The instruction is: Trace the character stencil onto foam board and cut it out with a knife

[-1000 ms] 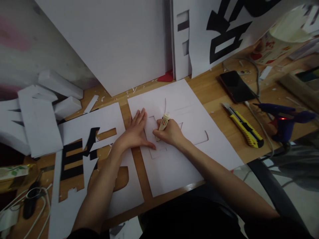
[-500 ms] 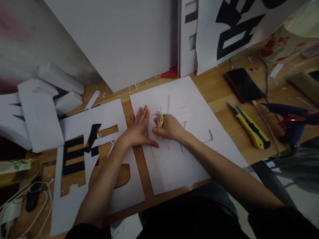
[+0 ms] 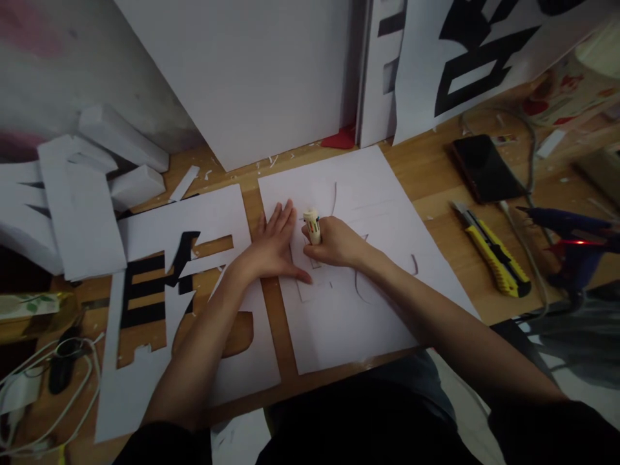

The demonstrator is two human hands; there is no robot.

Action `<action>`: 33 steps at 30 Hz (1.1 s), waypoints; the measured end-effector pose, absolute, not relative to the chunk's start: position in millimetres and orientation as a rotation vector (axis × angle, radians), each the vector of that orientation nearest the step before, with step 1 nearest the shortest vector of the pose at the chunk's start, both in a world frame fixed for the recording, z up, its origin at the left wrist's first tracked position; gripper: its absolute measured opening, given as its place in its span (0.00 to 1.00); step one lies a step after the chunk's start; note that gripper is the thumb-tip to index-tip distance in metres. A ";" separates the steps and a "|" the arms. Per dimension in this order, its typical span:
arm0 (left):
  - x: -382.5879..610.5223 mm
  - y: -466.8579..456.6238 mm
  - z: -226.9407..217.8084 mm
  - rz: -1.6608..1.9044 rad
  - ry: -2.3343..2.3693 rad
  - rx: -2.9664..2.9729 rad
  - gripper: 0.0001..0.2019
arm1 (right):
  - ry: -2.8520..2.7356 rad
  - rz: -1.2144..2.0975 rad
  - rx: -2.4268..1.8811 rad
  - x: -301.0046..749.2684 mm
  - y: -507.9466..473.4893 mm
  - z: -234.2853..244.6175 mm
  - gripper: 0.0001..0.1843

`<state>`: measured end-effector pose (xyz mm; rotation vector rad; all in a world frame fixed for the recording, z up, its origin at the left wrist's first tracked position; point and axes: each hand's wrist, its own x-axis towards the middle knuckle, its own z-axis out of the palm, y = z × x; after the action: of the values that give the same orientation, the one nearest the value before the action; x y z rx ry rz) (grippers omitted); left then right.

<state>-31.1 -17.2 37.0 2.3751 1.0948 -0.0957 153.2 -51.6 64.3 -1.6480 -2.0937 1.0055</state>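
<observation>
A white sheet [image 3: 349, 336] with thin dark drawn lines lies on the wooden table in front of me. My right hand [image 3: 334, 240] is closed round a thick cream-coloured multicolour pen [image 3: 312, 226], held nearly upright; its tip is hidden behind the fingers. My left hand [image 3: 274, 248] rests flat with fingers spread, on the sheet's left edge, the thumb pointing toward the pen. Under and beside my left forearm lies a second white sheet [image 3: 261, 349] with cut-out shapes, dark pieces showing in several openings.
On the right are a yellow utility knife [image 3: 496, 255], a black phone [image 3: 485, 168] and a blue glue gun [image 3: 576, 223] with a red light. White foam pieces [image 3: 80, 213] are piled at the left, above a white cable [image 3: 92, 387]. A large white board [image 3: 261, 77] stands behind.
My right hand and the pen have shifted slightly, and the pen's top leans more to the left. My left hand stays spread on the sheet. The whole view has moved a little.
</observation>
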 end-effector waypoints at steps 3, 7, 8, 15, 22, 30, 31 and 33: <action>-29.7 -17.2 35.3 -0.071 1.087 2.374 0.75 | -2.229 0.947 -1.587 151.9 -52.6 67.3 0.10; -27.6 -17.0 35.5 -0.092 1.089 2.355 0.76 | -2.479 0.831 -1.472 147.2 -53.4 73.5 0.08; -27.4 -17.2 36.7 -0.099 1.086 2.349 0.76 | -2.543 0.805 -1.439 145.6 -52.8 74.8 0.08; -28.6 -19.8 44.1 -0.065 1.065 2.288 0.73 | -2.896 0.721 -1.206 134.4 -40.9 79.0 0.09; -29.8 -20.1 41.8 -0.036 1.054 2.325 0.71 | -3.056 0.737 -1.056 128.9 -30.8 79.4 0.10; -32.0 -21.0 39.9 0.058 1.039 2.282 0.70 | -3.054 0.791 -0.923 128.8 -26.2 74.3 0.09; -32.1 -21.1 38.9 0.057 1.041 2.279 0.70 | -3.055 0.789 -0.922 129.0 -25.4 74.2 0.08; -32.1 -21.2 36.1 0.054 1.044 2.291 0.70 | -3.050 0.781 -0.923 129.5 -23.0 74.7 0.06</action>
<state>-32.1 -21.2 36.1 2.2913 1.0437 0.0544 129.5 -23.0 74.7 -0.9226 -3.0501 0.7809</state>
